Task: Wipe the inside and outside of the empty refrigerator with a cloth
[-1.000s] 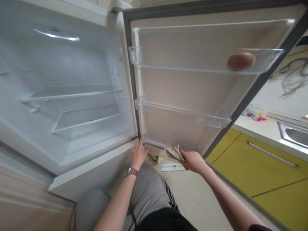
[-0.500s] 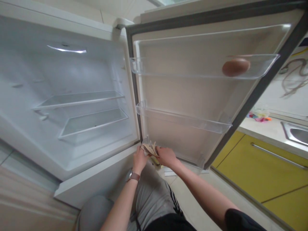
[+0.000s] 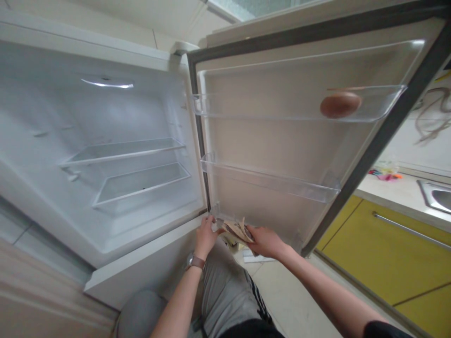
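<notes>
The refrigerator door (image 3: pixel 268 141) stands wide open, with clear plastic shelves on its inner side. My right hand (image 3: pixel 266 241) is closed around a crumpled beige cloth (image 3: pixel 237 230) at the lowest clear door shelf (image 3: pixel 217 209). Close to the hinge, my left hand (image 3: pixel 206 236) has its fingers curled round the left end of that low shelf; its thumb lies near the cloth. The two hands and the cloth hide much of the low shelf. A brown egg (image 3: pixel 340 104) rests at the right of the top door shelf (image 3: pixel 260 110).
On the left is the lit fridge compartment (image 3: pixel 123 112) with two glass shelves (image 3: pixel 144 183). My grey-trousered knee (image 3: pixel 221 281) is below the hands. A yellow cabinet (image 3: pixel 380 253), a counter (image 3: pixel 401 195) and a steel sink (image 3: pixel 435 192) stand right of the door.
My right hand has moved right with the cloth, which now stretches out more. My left hand has parted from most of the cloth and stays by the hinge side. The view has shifted slightly.
</notes>
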Available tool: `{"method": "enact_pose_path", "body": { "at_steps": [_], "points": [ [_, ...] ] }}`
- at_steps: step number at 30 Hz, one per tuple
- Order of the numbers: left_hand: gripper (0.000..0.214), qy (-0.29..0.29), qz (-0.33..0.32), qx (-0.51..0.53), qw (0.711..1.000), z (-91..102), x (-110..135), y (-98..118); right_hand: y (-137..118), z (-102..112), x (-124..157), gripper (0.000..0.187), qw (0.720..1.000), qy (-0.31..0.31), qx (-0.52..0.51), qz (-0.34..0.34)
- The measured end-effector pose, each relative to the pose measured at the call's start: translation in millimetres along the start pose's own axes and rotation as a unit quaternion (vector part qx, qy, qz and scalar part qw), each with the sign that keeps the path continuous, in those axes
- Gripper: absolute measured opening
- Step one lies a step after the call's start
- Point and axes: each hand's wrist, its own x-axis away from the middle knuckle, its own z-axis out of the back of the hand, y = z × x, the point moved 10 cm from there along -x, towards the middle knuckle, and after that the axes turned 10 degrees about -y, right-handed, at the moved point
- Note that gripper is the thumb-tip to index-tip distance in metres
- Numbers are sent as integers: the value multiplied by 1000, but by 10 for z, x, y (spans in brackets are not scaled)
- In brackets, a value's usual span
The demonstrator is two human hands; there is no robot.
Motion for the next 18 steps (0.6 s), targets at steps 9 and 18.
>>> {"method": "enact_pose_path", "body": {
  "at_steps": [9,18],
  "points": [
    [38,11,1,11,1000,8,4,8,651,-141,652,30,999,-11,7,-41],
    [34,12,-4,13,1000,24,6,-4,258,-117,252,39,999,-15,28,-12]
  ]
}}
